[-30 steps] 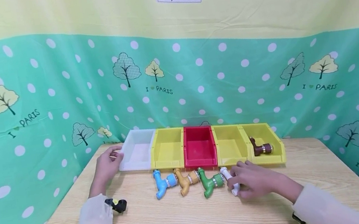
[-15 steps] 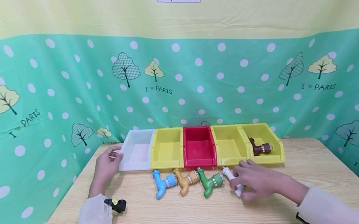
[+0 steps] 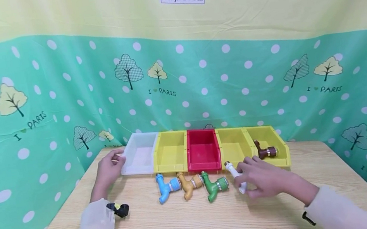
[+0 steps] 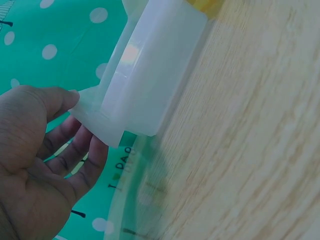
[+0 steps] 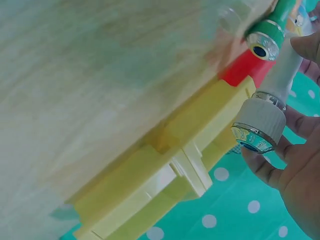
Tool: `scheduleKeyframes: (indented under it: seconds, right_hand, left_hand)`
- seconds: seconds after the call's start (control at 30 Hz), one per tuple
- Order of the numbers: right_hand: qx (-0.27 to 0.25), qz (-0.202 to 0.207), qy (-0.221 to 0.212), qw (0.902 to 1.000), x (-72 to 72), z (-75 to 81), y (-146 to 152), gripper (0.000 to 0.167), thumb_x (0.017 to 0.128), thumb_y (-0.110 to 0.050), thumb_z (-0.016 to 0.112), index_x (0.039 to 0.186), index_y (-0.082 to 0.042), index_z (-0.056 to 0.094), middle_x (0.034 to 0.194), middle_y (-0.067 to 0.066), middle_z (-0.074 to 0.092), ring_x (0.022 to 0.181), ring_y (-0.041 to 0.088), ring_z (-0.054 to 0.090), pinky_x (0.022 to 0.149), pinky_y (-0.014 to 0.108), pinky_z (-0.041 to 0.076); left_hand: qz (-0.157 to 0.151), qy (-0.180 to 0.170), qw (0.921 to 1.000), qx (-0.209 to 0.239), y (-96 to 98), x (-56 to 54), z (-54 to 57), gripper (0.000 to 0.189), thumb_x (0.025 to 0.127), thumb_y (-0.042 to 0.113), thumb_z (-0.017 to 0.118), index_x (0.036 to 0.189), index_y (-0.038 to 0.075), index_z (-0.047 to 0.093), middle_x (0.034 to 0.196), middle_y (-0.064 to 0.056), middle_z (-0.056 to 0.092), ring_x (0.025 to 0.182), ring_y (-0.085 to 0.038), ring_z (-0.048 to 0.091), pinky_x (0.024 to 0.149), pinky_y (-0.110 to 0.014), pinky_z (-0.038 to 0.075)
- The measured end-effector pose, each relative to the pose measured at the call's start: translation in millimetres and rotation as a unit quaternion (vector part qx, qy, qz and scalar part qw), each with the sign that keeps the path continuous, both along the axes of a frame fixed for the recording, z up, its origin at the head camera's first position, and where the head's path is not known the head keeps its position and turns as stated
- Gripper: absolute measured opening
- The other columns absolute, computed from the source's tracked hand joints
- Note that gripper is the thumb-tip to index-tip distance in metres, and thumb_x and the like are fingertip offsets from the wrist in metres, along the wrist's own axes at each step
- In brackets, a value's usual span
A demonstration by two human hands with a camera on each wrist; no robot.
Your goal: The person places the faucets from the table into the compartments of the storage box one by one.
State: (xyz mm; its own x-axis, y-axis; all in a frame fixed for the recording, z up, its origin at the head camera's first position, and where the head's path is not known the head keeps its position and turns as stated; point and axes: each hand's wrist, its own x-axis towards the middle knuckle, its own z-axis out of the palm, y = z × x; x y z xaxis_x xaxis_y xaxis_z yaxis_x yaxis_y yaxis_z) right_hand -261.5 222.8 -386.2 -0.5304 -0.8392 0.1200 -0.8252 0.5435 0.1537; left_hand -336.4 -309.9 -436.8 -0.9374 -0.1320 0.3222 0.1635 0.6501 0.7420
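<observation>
My right hand holds a white tap by its body, just in front of the yellow bins. In the right wrist view, thumb and fingers lie around that tap, its ribbed knob end facing the camera. My left hand pinches the side edge of the translucent white bin at the row's left end, thumb on one face and fingers behind. To the left of the white tap, a green tap, an orange tap and a blue tap lie on the table.
The bins stand joined in a row: white, yellow, red, then two more yellow ones. A brown tap lies in the rightmost yellow bin. Behind the wooden table hangs a dotted green curtain.
The white tap first shifts right, away from the green tap, then rises slightly toward the bins in my right hand. My left hand stays at the white bin.
</observation>
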Motion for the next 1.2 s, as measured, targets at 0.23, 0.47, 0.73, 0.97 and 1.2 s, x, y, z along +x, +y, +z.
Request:
scheduleKeyframes:
  seconds: [0.23,0.47,0.73,0.97,1.2]
  right_hand:
    - [-0.008,-0.007,0.015,0.9998,-9.2,10.3,0,0.021,0.085,-0.032,0.075,0.106,-0.033,0.071,0.115,0.002,0.063,0.1,0.021,0.05,0.081,0.045,0.047]
    - [-0.015,-0.015,0.032,0.9993,-21.2,18.0,3,0.023,0.086,-0.03,0.075,0.108,-0.034,0.07,0.116,0.004,0.063,0.103,0.024,0.053,0.081,0.046,0.047]
    - [-0.015,-0.039,0.019,0.9989,-40.3,18.6,3,0.023,0.087,-0.029,0.075,0.11,-0.03,0.072,0.118,0.005,0.062,0.105,0.026,0.053,0.083,0.047,0.046]
    - [-0.027,-0.071,-0.004,0.9971,-54.9,22.2,-3,0.024,0.089,-0.029,0.076,0.112,-0.03,0.072,0.121,0.005,0.063,0.109,0.026,0.051,0.088,0.048,0.045]
    - [-0.026,-0.088,-0.005,0.9958,-73.4,18.7,-7,0.023,0.089,-0.027,0.078,0.111,-0.029,0.071,0.121,0.007,0.063,0.109,0.029,0.051,0.085,0.049,0.045]
  left_hand:
    - [0.001,-0.003,1.0,0.002,0.7,-0.8,-1.7,0.036,0.106,0.022,0.058,0.136,0.003,0.06,0.108,-0.018,0.064,0.094,-0.03,0.064,0.075,-0.032,0.053]
    - [-0.004,0.004,1.0,-0.001,-0.5,0.1,-1.2,0.036,0.106,0.022,0.058,0.136,0.002,0.06,0.108,-0.019,0.064,0.094,-0.031,0.064,0.078,-0.036,0.053]
    - [-0.004,0.005,1.0,-0.005,-0.6,1.1,-0.3,0.036,0.106,0.022,0.058,0.137,0.003,0.059,0.108,-0.019,0.065,0.094,-0.031,0.065,0.078,-0.037,0.053]
    - [-0.006,0.002,1.0,-0.004,-1.0,1.6,0.7,0.037,0.106,0.023,0.057,0.137,0.003,0.059,0.109,-0.019,0.065,0.095,-0.032,0.065,0.078,-0.037,0.053]
    - [-0.001,-0.003,1.0,-0.002,0.8,1.1,1.5,0.036,0.106,0.022,0.058,0.137,0.003,0.059,0.108,-0.019,0.064,0.095,-0.032,0.064,0.078,-0.037,0.053]
